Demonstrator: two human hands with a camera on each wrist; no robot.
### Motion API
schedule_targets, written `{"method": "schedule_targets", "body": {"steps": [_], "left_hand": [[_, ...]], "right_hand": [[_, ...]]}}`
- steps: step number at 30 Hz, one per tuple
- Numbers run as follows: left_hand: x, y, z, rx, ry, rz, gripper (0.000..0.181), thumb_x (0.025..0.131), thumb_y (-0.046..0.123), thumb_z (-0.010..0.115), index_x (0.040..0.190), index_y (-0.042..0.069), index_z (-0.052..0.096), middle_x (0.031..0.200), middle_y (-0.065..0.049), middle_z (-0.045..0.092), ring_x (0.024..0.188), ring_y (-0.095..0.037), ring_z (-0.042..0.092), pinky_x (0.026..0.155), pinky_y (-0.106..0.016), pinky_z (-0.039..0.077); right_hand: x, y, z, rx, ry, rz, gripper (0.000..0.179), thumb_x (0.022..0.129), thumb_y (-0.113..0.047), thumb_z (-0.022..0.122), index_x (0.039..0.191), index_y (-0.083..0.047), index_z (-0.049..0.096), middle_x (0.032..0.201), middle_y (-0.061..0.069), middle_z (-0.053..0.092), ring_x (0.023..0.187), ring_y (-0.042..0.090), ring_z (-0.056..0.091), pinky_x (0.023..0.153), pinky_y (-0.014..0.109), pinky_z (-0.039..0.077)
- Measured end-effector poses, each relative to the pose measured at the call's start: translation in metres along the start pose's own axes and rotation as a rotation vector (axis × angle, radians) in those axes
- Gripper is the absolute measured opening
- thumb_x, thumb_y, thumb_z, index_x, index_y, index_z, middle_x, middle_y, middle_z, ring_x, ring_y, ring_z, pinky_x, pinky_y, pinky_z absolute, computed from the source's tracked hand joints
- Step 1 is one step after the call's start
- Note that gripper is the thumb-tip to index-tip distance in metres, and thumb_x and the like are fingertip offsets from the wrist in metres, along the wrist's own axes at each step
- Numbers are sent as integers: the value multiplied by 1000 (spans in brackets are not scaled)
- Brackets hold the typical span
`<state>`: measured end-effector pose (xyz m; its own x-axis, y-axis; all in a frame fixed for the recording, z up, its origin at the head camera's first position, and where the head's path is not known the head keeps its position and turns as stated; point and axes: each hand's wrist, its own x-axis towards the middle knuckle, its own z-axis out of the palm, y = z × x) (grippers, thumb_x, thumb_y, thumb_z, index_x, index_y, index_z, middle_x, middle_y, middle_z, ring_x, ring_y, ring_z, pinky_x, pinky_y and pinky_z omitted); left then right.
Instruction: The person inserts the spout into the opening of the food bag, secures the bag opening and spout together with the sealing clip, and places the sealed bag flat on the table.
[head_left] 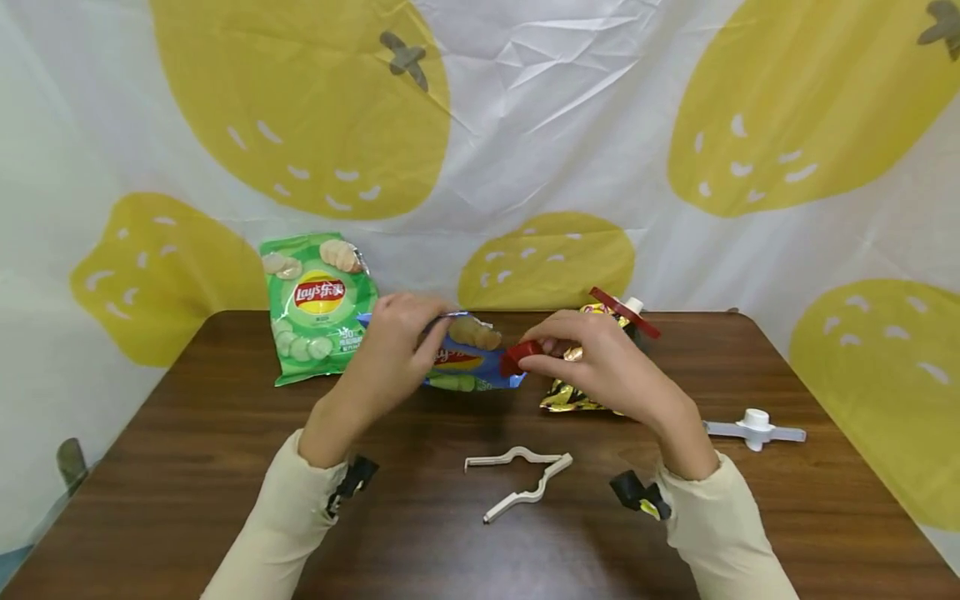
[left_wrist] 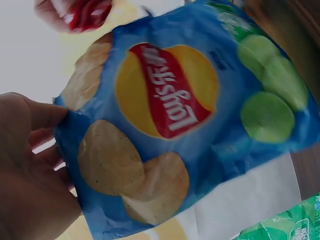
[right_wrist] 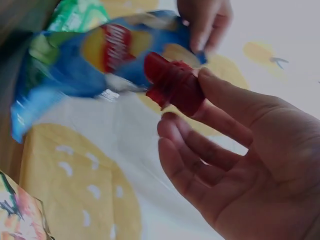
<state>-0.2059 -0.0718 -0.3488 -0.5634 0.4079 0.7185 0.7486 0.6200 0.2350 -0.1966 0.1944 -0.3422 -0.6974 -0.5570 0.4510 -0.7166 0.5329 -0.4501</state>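
My left hand (head_left: 407,337) pinches a blue Lay's chip bag (left_wrist: 225,115) by its top edge, thumb on the printed side. The bag hangs tilted above the table, with chips and lime slices printed on it. Just right of the bag's top, my right hand (head_left: 592,354) pinches a small red plastic piece (right_wrist: 175,85) between thumb and fingers. It looks short and chunky, with ridges; its exact kind does not show. In the right wrist view the red piece overlaps the bag's edge.
A green Lay's bag (head_left: 318,308) leans at the back left. Behind my right hand lies a gold bag (head_left: 566,396) with a red spouted clip (head_left: 626,311). An unfolded white bag clip (head_left: 517,456) lies in front on the wooden table (head_left: 405,533); a grey spouted clip (head_left: 756,429) is at right.
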Motion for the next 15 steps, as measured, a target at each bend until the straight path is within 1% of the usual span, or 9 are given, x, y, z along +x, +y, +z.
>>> {"method": "schedule_targets", "body": {"steps": [1, 3, 6, 8, 12, 15], "left_hand": [[0, 1, 0, 9, -13, 3, 13, 96, 8, 61, 99, 5, 74, 95, -6, 74, 95, -26, 66, 92, -51, 40], [0, 4, 1, 26, -41, 2, 13, 96, 8, 62, 100, 5, 74, 96, -5, 74, 95, -25, 65, 93, -51, 40], [-2, 7, 3, 51, -82, -7, 14, 96, 8, 62, 101, 6, 75, 98, -5, 74, 96, -24, 65, 94, -50, 39], [-3, 8, 4, 62, -96, -12, 14, 96, 9, 62, 101, 6, 75, 99, -5, 74, 97, -24, 64, 95, -50, 39], [-3, 11, 6, 70, -105, -10, 14, 96, 9, 62, 101, 7, 76, 98, -4, 74, 96, -23, 64, 94, -49, 39], [-3, 12, 6, 69, -101, -4, 14, 96, 9, 62, 100, 7, 76, 97, -5, 74, 95, -23, 64, 94, -49, 39]], "right_hand": [[0, 0, -3, 7, 19, -3, 16, 88, -25, 78, 102, -18, 76, 87, -12, 67, 78, 7, 61, 69, 31, 52], [0, 0, -5, 10, 30, -5, 15, 89, -25, 76, 103, -18, 75, 80, -13, 66, 74, 5, 59, 68, 29, 52], [2, 1, -1, -18, 18, -3, 16, 91, -22, 75, 105, -16, 74, 78, -12, 64, 71, 5, 57, 67, 27, 50], [4, 2, 4, -46, 9, -12, 16, 91, -19, 74, 106, -13, 73, 80, -10, 64, 72, 6, 57, 67, 28, 49], [6, 1, 12, -103, 12, -36, 19, 91, -13, 74, 109, -8, 72, 92, -3, 69, 78, 9, 59, 70, 32, 51], [5, 1, 14, -126, 23, -25, 19, 90, -11, 74, 109, -7, 72, 98, 1, 70, 81, 11, 61, 72, 33, 53]]}}
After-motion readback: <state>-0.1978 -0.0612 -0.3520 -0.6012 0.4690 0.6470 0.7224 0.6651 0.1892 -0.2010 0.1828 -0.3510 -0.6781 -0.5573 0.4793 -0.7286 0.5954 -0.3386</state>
